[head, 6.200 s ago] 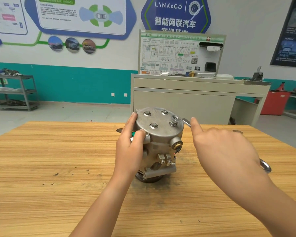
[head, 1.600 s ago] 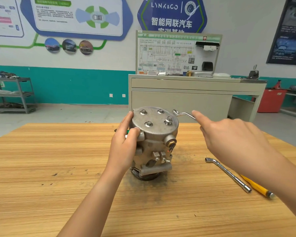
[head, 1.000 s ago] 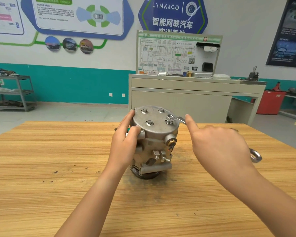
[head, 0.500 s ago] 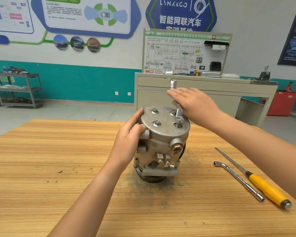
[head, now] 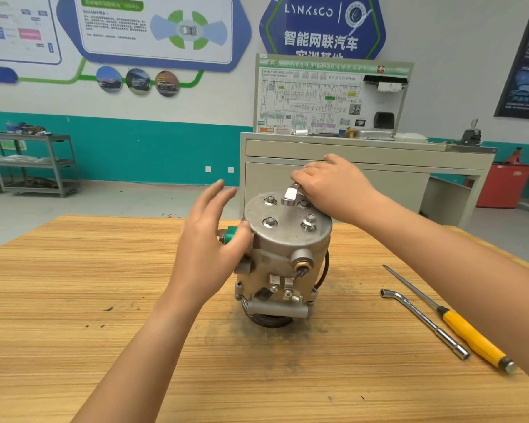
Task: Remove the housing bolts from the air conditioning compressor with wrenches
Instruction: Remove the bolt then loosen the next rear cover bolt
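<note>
The grey metal air conditioning compressor (head: 283,261) stands upright on the wooden table (head: 104,300), its round top cover studded with several bolts. One bolt (head: 308,222) at the front right stands raised above the cover. My right hand (head: 333,187) grips a silver wrench (head: 290,195) whose end sits on a bolt at the back of the cover. My left hand (head: 208,248) has its fingers spread and straight, with the thumb and palm against the compressor's left side by a green cap (head: 231,232).
A bent silver socket wrench (head: 425,323) and a yellow-handled screwdriver (head: 471,337) lie on the table to the right of the compressor. Behind the table stand a beige training bench (head: 364,166) and, at far left, a metal shelf trolley (head: 31,163).
My right hand moved the wrench from the front right bolt to a bolt at the back. My left hand's fingers lifted off the cover and spread open.
</note>
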The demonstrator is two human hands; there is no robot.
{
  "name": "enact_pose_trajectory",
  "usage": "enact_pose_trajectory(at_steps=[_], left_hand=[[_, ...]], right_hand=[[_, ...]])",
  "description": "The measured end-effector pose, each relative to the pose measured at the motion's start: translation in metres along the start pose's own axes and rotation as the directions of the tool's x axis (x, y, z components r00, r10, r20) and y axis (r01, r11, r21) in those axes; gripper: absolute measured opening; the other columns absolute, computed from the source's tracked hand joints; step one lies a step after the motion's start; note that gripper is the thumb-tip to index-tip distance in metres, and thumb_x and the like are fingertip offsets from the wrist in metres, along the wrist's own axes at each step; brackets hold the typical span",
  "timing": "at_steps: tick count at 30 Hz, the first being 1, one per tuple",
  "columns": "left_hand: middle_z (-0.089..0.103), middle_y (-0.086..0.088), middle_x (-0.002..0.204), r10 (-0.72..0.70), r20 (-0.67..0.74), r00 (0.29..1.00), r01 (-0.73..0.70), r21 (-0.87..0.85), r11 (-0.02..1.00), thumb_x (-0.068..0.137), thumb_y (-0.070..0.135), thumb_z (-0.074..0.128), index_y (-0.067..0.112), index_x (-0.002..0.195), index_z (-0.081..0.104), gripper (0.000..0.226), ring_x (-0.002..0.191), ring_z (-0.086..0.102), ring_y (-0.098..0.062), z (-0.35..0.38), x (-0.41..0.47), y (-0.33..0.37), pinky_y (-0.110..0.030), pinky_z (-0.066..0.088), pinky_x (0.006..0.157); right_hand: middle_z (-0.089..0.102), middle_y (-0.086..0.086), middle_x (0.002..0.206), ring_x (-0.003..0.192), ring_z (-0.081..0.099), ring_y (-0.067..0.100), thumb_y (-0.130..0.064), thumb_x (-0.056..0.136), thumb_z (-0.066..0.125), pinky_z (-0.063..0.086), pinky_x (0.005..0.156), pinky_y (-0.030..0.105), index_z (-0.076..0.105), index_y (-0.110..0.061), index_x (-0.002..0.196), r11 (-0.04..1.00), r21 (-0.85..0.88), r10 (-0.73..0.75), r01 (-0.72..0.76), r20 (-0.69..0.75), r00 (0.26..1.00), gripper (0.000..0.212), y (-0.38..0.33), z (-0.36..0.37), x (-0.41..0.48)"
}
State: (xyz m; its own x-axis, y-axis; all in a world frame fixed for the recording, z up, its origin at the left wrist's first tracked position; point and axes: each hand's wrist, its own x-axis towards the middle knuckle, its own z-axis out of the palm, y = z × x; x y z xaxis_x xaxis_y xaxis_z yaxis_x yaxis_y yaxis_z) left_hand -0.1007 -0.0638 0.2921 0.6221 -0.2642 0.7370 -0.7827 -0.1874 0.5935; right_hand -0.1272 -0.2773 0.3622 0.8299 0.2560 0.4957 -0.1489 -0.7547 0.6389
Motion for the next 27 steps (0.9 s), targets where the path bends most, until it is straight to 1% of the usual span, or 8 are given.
enact_pose_trajectory(at_steps=[2, 6, 8, 11, 15, 18, 23, 27], left_hand=[[0.062, -0.006, 0.116, 0.304, -0.122, 0.945, -0.29, 0.122, 0.949, 0.086, 0.018, 0.053, 0.006, 0.11, 0.066, 0.03, 0.108, 0.054, -0.008, -0.002, -0.001, 0.018, -0.041, 0.047, 0.092], [0.07, -0.008, 0.099, 0.544, 0.067, 0.837, -0.547, 0.119, 0.828, 0.086, 0.013, 0.051, 0.003, 0.094, 0.071, 0.024, 0.079, 0.067, -0.023, 0.009, 0.0, 0.049, -0.039, 0.056, 0.065], [0.062, -0.007, 0.122, 0.454, 0.218, 0.864, -0.491, 0.159, 0.857, 0.091, 0.016, 0.053, 0.008, 0.109, 0.067, 0.024, 0.088, 0.066, -0.024, 0.019, 0.004, 0.054, -0.037, 0.054, 0.07], [0.05, 0.006, 0.138, 0.311, 0.368, 0.876, -0.429, 0.3, 0.852, 0.098, 0.029, 0.044, 0.021, 0.132, 0.052, 0.036, 0.114, 0.052, -0.017, 0.034, 0.011, 0.046, -0.036, 0.042, 0.092], [0.065, 0.005, 0.117, 0.303, 0.343, 0.889, -0.405, 0.28, 0.871, 0.095, 0.027, 0.05, 0.022, 0.12, 0.062, 0.028, 0.108, 0.052, -0.017, 0.038, 0.019, 0.045, -0.036, 0.039, 0.091], [0.068, 0.003, 0.102, 0.255, 0.294, 0.921, -0.294, 0.096, 0.951, 0.091, 0.019, 0.061, 0.015, 0.109, 0.069, 0.02, 0.09, 0.058, -0.011, 0.033, 0.029, 0.051, -0.022, 0.043, 0.085], [0.068, 0.013, 0.081, 0.057, 0.026, 0.998, -0.048, -0.265, 0.963, 0.084, 0.004, 0.068, 0.029, 0.084, 0.065, 0.025, 0.071, 0.065, 0.001, -0.026, 0.038, 0.035, -0.008, 0.048, 0.068], [0.069, 0.013, 0.082, -0.237, 0.014, 0.971, 0.237, -0.002, 0.972, 0.083, 0.001, 0.067, 0.022, 0.083, 0.067, 0.021, 0.076, 0.066, 0.005, -0.09, 0.003, -0.041, -0.002, 0.044, 0.059]], right_hand=[[0.059, 0.005, 0.12, 0.117, 0.049, 0.02, -0.014, 0.098, 0.03, 0.023, 0.098, 0.034, 0.048, -0.012, 0.118, 0.998, 0.022, 0.052, -0.052, -0.004, 0.999, 0.027, -0.001, 0.0, -0.002], [0.066, 0.018, 0.098, 0.099, 0.059, 0.031, -0.012, 0.094, 0.043, 0.036, 0.089, 0.04, 0.061, 0.002, 0.1, 0.895, 0.396, 0.338, -0.204, -0.305, 0.89, 0.023, -0.005, -0.003, -0.02], [0.061, 0.016, 0.076, 0.074, 0.058, 0.03, -0.014, 0.094, 0.042, 0.038, 0.07, 0.035, 0.059, 0.003, 0.092, 0.661, 0.703, 0.622, -0.261, -0.319, 0.715, 0.024, -0.006, -0.004, -0.033], [0.041, -0.008, 0.053, 0.048, 0.039, 0.005, -0.022, 0.098, 0.04, 0.031, 0.05, 0.026, 0.059, -0.013, 0.094, 0.244, 0.928, 0.822, -0.283, -0.042, 0.568, 0.022, -0.016, -0.003, -0.055], [0.039, -0.016, 0.037, 0.036, 0.035, -0.001, -0.029, 0.092, 0.051, 0.027, 0.04, 0.01, 0.059, -0.027, 0.075, -0.177, 0.945, 0.724, -0.276, 0.315, 0.614, 0.019, -0.044, -0.008, -0.075], [0.045, -0.017, 0.034, 0.032, 0.043, -0.006, -0.024, 0.09, 0.056, 0.029, 0.035, 0.004, 0.062, -0.025, 0.08, -0.363, 0.895, 0.576, -0.259, 0.434, 0.693, 0.012, -0.061, -0.017, -0.076], [0.038, -0.014, 0.032, 0.028, 0.036, -0.002, -0.023, 0.088, 0.058, 0.024, 0.031, 0.006, 0.064, -0.02, 0.078, -0.504, 0.817, 0.515, -0.28, 0.544, 0.662, 0.012, -0.061, -0.018, -0.071], [0.025, -0.01, 0.037, 0.03, 0.018, 0.004, -0.031, 0.086, 0.059, 0.014, 0.032, 0.01, 0.059, -0.019, 0.061, -0.534, 0.781, 0.489, -0.323, 0.597, 0.636, 0.027, -0.062, -0.015, -0.066]])
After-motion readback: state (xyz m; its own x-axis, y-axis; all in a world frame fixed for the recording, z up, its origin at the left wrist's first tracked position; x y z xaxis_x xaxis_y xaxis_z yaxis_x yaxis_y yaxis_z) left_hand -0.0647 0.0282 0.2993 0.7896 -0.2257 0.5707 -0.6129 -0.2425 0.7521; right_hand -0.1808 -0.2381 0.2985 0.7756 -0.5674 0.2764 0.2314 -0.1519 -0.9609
